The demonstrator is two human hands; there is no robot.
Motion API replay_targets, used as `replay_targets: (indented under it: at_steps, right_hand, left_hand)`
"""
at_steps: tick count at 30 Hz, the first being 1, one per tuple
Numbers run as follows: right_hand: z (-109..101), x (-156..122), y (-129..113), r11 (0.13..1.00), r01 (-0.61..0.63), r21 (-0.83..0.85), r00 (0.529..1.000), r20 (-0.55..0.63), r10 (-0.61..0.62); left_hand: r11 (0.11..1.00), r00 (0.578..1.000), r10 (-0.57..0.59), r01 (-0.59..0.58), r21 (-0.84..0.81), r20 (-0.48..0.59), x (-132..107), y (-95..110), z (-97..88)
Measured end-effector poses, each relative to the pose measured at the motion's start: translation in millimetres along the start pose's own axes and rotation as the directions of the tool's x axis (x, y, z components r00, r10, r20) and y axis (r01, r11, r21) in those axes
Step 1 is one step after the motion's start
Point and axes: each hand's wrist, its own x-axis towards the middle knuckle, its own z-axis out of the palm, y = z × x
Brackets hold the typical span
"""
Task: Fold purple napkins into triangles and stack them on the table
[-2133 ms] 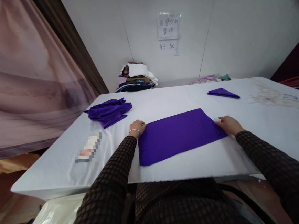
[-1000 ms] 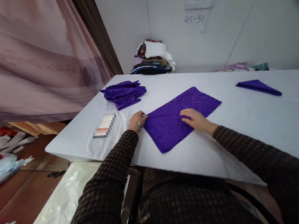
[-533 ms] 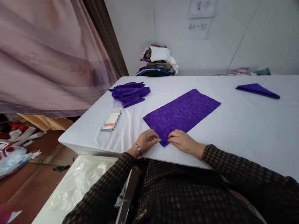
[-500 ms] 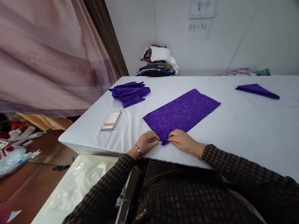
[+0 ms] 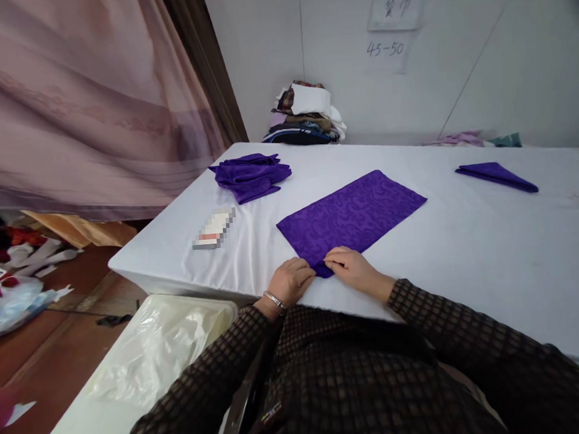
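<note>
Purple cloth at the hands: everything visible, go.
The purple cloth looks like woven fabric with a tonal swirl pattern. It lies mostly flat, a slanted oblong on the white tablecloth. The right hand pinches its near corner, which looks turned up or bunched; the left hand is at that corner too, its grip unclear.

At the near edge of the white table [image 5: 474, 269], the left hand [image 5: 290, 282] touches and the right hand [image 5: 358, 270] pinches a corner of the purple cloth [image 5: 353, 213], a purple bundle [image 5: 251, 177] lying by the far left corner.
</note>
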Motion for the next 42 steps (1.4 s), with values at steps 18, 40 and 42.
replay_targets:
  at_steps: [18,40,42]
  right_hand:
    - [7,-8,-1,0.994,0.078,-0.078,0.997,0.006,-0.078]
    - [20,-12,-11,0.975,0.103,-0.196,0.994,0.039,-0.097]
    - [14,-13,-15,0.982,0.121,-0.148,0.991,0.069,-0.111]
  left_hand:
    - [0.998,0.999,-0.005,0.002,0.070,0.037,0,2,0.3]
    - [0.999,0.999,-0.045,0.045,0.018,-0.022,0,2,0.0]
    - [0.999,0.996,-0.045,0.042,-0.034,-0.073,1,-2,-7.2]
